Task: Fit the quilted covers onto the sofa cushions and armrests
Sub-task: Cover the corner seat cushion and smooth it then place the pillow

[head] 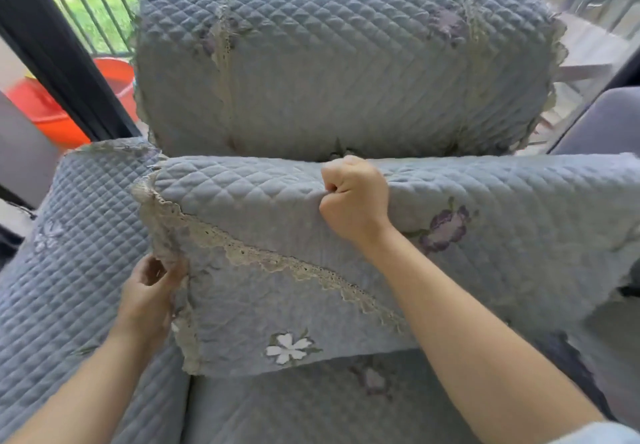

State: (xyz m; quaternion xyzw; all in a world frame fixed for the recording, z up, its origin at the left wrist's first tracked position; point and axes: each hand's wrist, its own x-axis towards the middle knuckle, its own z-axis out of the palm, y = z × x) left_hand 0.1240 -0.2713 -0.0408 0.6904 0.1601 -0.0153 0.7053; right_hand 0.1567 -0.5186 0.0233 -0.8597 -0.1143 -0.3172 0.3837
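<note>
Both hands grip quilted cover [277,288] w/ lace trim.

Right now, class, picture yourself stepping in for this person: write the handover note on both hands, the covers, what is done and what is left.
Left hand: fingers pinch the lace edge at the left end of the loose quilted cover.
Right hand: fist grips the same cover along its top fold.
Done: the back cushion and the left armrest already wear covers.
Left: this cover is held up, not yet laid flat or tucked; settle and smooth it. The right side is mostly out of view.
</note>
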